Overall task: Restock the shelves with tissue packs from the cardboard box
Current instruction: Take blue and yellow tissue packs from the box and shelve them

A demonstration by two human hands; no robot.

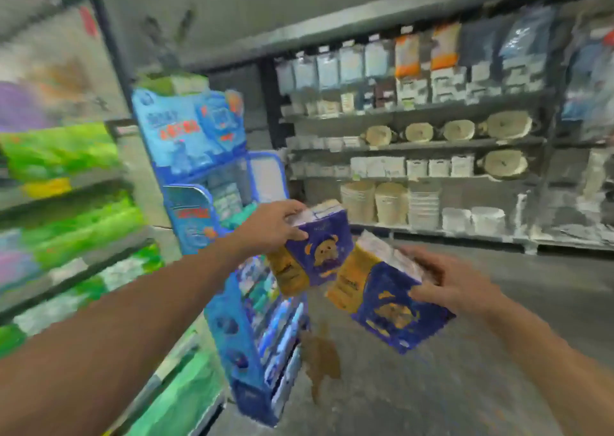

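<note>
My left hand [272, 226] grips a purple and yellow tissue pack [312, 252] with a bear print, held up in mid-air at the centre of the view. My right hand [452, 282] holds a second, similar tissue pack [382, 299] lower and to the right, tilted. The two packs are close together, almost touching. The shelves [73, 183] on the left carry green and purple packs. The whole view is blurred. No cardboard box shows.
A blue display stand [232, 269] with small packs stands just left of my hands. Across the aisle, grey shelving [415, 143] holds baskets, buckets and bagged goods. The grey floor [465, 369] has a brown stain [320, 356] below the packs.
</note>
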